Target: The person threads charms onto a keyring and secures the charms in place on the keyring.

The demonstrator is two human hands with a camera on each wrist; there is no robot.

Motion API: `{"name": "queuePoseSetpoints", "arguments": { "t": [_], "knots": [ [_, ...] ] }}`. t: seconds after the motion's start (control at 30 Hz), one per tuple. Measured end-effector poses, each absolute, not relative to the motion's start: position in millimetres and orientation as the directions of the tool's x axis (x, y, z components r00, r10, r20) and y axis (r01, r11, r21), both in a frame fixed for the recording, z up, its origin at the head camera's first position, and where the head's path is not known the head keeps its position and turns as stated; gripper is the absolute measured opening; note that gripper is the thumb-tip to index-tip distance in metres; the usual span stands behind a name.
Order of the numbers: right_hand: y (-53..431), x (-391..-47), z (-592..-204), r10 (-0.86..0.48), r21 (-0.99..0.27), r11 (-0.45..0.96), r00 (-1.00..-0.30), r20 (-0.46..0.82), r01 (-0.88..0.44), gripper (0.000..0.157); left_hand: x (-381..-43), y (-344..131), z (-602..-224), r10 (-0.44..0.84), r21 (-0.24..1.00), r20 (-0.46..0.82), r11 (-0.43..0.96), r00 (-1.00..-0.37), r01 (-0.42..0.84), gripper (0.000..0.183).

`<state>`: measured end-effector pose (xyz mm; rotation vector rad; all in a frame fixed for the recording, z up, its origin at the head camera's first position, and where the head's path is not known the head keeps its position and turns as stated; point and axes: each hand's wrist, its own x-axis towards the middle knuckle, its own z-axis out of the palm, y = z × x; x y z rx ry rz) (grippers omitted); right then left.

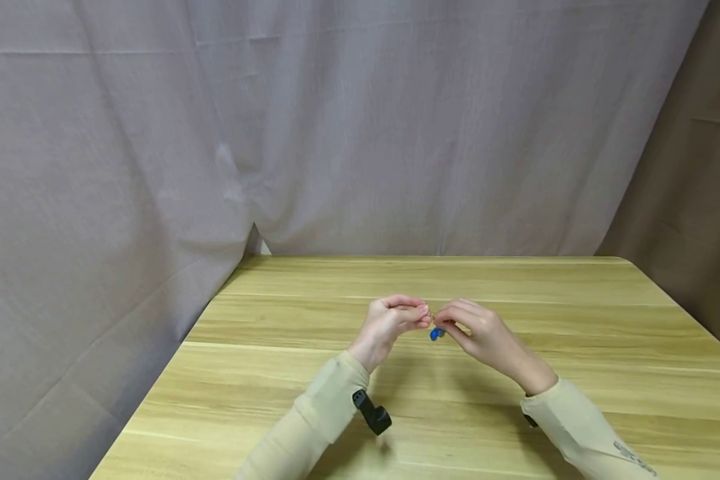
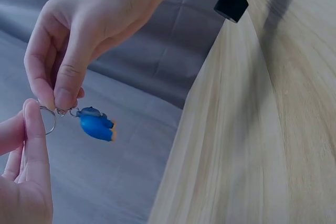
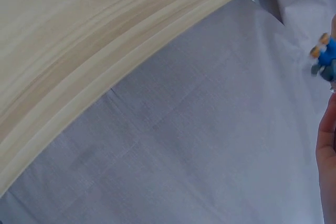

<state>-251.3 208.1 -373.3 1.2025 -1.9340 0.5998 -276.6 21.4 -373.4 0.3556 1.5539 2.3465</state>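
Observation:
Both hands hold a small keychain above the table, a blue figure (image 2: pixel 96 124) with orange feet hanging from a short metal chain and a split ring (image 2: pixel 51 121). My left hand (image 1: pixel 390 323) has the ring at its fingertips. Thumb and forefinger of my right hand (image 1: pixel 483 333) pinch the chain between ring and figure. In the left wrist view the right hand (image 2: pixel 89 35) is above the left hand (image 2: pixel 23 177). At the right edge of the right wrist view, the figure (image 3: pixel 327 59) is partly cut off beside the right hand (image 3: pixel 327 145).
A wood-grain table (image 1: pixel 276 393) spreads below the hands. Grey cloth (image 1: pixel 360 133) hangs behind it and along its left side, with darker cloth (image 1: pixel 690 173) at the right. A black camera (image 1: pixel 373 413) is strapped to the left wrist.

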Motion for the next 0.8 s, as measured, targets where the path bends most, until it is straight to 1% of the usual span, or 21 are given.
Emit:
{"name": "queuePoseSetpoints", "arguments": {
  "t": [0.07, 0.17, 0.2, 0.3, 0.47, 0.53, 0.67, 0.8],
  "knots": [
    [208.7, -250.5, -372.7, -0.527, -0.022, 0.448, -0.284, 0.801, -0.894, 0.033, -276.1, 21.3, -372.7, 0.387, 0.919, 0.039, -0.375, -0.921, -0.119, 0.025],
    [210.2, -248.9, -373.0, -0.507, -0.082, 0.456, -0.334, 0.794, -0.886, 0.007, -275.4, 21.0, -372.4, 0.39, 0.917, 0.037, -0.379, -0.92, -0.124, 0.026],
    [210.6, -248.4, -373.1, -0.496, -0.105, 0.456, -0.35, 0.794, -0.884, 0.002, -275.3, 21.1, -372.5, 0.392, 0.917, 0.036, -0.378, -0.919, -0.125, 0.028],
    [210.3, -246.9, -373.0, -0.456, -0.154, 0.461, -0.382, 0.804, -0.874, 0.03, -274.7, 21.9, -373.0, 0.392, 0.918, 0.034, -0.375, -0.92, -0.126, 0.024],
    [206.6, -244.6, -370.9, -0.386, -0.194, 0.466, -0.396, 0.833, -0.863, 0.036, -273.4, 24.3, -373.9, 0.393, 0.916, 0.039, -0.381, -0.919, -0.124, 0.014],
    [205.6, -243.0, -369.7, -0.361, -0.242, 0.445, -0.42, 0.833, -0.862, 0.036, -272.9, 25.1, -373.8, 0.393, 0.916, 0.042, -0.382, -0.919, -0.122, 0.013],
    [204.6, -240.3, -367.6, -0.328, -0.323, 0.436, -0.483, 0.812, -0.84, 0.032, -272.2, 26.1, -373.1, 0.393, 0.919, 0.046, -0.377, -0.919, -0.116, 0.019],
    [204.2, -239.2, -368.4, -0.31, -0.349, 0.487, -0.532, 0.788, -0.8, 0.03, -271.3, 27.1, -372.7, 0.394, 0.922, 0.049, -0.371, -0.918, -0.11, 0.023]
  ]
}}
